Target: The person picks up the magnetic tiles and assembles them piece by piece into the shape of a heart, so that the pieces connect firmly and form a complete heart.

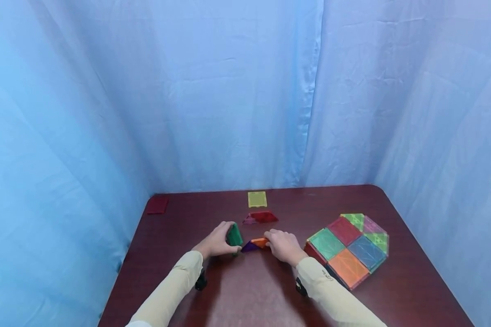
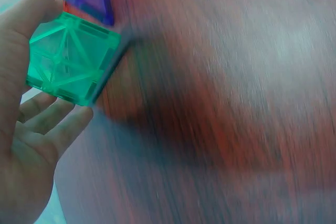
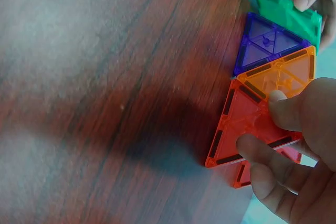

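Observation:
My left hand (image 1: 220,240) grips a translucent green square magnetic tile (image 2: 71,59) by its edges, thumb on one side and fingers on the other. The tile stands tilted beside a purple triangle tile (image 3: 268,40); whether they touch is unclear. Joined to the purple one are an orange triangle tile (image 3: 281,74) and a red triangle tile (image 3: 239,121), in a row. With thumb and fingers my right hand (image 1: 285,246) holds the red triangle at its end near the orange one. Part of the red tile is hidden behind those fingers.
Behind the hands stands another row of red and pink tiles (image 1: 263,217). A yellow square tile (image 1: 257,199) lies at the back edge, a dark red one (image 1: 157,205) at the back left. On the right sits a multicoloured tile structure (image 1: 345,247), close to my right forearm. Blue curtains surround the table.

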`<move>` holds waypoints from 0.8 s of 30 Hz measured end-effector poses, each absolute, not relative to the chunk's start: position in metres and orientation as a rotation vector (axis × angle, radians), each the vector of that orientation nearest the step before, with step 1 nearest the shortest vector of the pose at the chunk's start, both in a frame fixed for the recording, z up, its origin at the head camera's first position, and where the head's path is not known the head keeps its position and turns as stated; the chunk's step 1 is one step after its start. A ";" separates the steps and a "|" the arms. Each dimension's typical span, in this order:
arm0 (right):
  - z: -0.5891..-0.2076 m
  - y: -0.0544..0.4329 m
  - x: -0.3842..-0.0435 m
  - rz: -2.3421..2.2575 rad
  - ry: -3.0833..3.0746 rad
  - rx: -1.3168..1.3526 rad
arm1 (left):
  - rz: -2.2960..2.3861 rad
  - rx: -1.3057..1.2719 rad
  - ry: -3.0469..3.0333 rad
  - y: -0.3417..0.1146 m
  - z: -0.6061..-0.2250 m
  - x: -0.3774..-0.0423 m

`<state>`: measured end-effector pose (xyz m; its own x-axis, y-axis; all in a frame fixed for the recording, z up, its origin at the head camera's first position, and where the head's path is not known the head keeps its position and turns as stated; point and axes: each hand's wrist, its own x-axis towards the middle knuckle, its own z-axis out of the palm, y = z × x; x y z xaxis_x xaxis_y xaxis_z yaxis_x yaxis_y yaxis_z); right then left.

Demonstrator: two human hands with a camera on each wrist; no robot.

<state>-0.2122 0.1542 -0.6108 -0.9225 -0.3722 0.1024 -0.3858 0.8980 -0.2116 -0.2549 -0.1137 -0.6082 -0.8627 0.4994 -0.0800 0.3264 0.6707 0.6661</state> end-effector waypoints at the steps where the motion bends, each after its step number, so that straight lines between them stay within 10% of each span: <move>1: -0.610 0.153 -0.211 0.359 -3.001 0.607 | 0.979 0.667 2.622 -0.111 -0.608 -0.254; 24: -0.610 0.149 -0.207 0.438 -3.053 0.675 | 1.237 0.626 2.409 -0.092 -0.612 -0.252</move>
<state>-0.2070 0.1487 -0.6100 -0.9085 -0.4155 0.0442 -0.4112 0.8703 -0.2713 -0.2516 -0.0917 -0.6119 -0.8370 0.5354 -0.1133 0.2197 0.5184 0.8264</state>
